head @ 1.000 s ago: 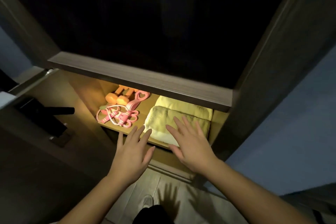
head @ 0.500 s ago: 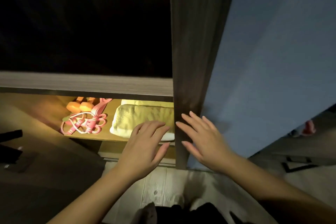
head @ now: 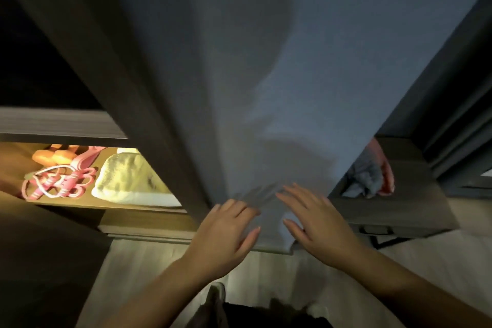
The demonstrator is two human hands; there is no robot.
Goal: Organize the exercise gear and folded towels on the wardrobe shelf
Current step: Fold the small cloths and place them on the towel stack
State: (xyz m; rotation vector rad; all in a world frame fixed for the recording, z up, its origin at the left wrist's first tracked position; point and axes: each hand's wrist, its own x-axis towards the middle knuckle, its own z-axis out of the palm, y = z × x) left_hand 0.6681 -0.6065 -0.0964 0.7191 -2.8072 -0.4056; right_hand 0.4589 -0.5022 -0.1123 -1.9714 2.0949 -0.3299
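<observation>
On the lit wardrobe shelf at the lower left lie a folded pale towel, a pink skipping rope and resistance band, and orange dumbbells behind them. My left hand and my right hand hover with fingers spread and straight in front of the grey-blue wall, to the right of the shelf. Neither hand holds anything. A dark wardrobe side panel hides the right end of the towel.
A dark low cabinet stands at the right with a bluish cloth and a pinkish object on it. Pale wood floor lies below. An upper shelf board overhangs the lit shelf.
The view has swung right, away from the shelf. Both hands have drawn back from the towel and now float in front of the wall beside the wardrobe.
</observation>
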